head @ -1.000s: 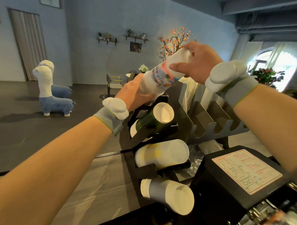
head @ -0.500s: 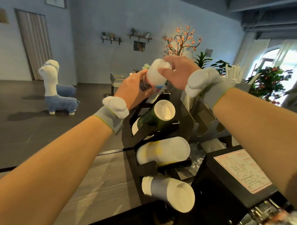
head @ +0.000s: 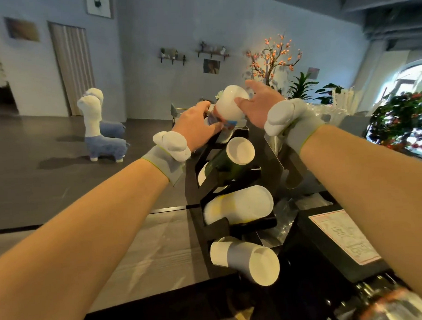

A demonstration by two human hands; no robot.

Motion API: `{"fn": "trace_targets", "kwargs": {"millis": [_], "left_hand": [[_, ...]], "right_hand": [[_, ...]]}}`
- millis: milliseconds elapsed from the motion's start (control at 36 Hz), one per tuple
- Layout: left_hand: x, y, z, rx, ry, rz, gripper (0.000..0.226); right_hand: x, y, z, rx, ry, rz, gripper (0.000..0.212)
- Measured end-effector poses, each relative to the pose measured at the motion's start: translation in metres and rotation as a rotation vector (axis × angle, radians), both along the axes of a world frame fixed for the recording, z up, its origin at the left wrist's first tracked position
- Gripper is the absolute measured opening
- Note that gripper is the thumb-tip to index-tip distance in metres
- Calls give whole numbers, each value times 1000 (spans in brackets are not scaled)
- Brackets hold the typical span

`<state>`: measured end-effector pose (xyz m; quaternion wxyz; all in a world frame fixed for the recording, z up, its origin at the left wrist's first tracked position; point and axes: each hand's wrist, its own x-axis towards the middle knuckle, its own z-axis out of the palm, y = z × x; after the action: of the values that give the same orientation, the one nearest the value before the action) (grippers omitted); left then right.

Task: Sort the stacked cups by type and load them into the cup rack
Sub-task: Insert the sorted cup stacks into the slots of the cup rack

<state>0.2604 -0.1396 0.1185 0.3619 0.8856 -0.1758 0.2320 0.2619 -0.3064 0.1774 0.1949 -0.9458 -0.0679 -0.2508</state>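
Observation:
A black cup rack [head: 194,184] stands on the counter with tilted slots one above another. In its top slot lies a stack of printed white cups [head: 230,103], its base end pointing at me. My left hand [head: 199,126] grips the stack's lower side near the rack. My right hand [head: 258,104] rests on the stack's right side, thumb on the base and fingers spread. Below it sit a dark green cup stack [head: 229,159], a frosted white stack [head: 241,204] and a grey-sleeved stack [head: 248,259], each in its own slot.
A black machine [head: 330,251] with a printed label stands right of the rack, and a metal holder [head: 290,171] behind it. The grey wooden counter [head: 146,254] stretches left. Two alpaca-shaped stools [head: 100,135] and potted plants [head: 396,118] stand further off.
The printed cup stack has come down from a raised tilt and slid deeper into the rack's top slot. Both hands lowered with it, and my right hand's fingers have loosened.

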Motion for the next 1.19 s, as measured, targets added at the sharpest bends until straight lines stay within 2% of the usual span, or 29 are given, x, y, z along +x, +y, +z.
{"fn": "trace_targets", "kwargs": {"millis": [139, 278, 444, 583, 778, 917, 1000, 1194], "left_hand": [[-20, 20, 3, 53, 10, -8, 57], [-69, 57, 1, 63, 15, -38, 41], [-134, 98, -14, 226, 64, -88, 29], [-204, 140, -52, 271, 191, -153, 26], [-271, 187, -113, 332, 453, -217, 31], [-296, 209, -164, 376, 542, -195, 32], [-310, 216, -193, 397, 659, -179, 37], [-335, 217, -259, 413, 773, -130, 68]], "right_hand": [[-10, -1, 9, 78, -45, -88, 60], [-50, 12, 16, 89, -113, -165, 53], [-114, 42, 16, 92, -147, -108, 41], [-183, 86, -25, 97, -157, -14, 30], [-270, 135, -106, 132, 168, 189, 25], [-308, 158, -177, 134, 369, 210, 21], [-322, 168, -222, 158, 479, 209, 24], [-341, 177, -314, 178, 748, 151, 35]]}}
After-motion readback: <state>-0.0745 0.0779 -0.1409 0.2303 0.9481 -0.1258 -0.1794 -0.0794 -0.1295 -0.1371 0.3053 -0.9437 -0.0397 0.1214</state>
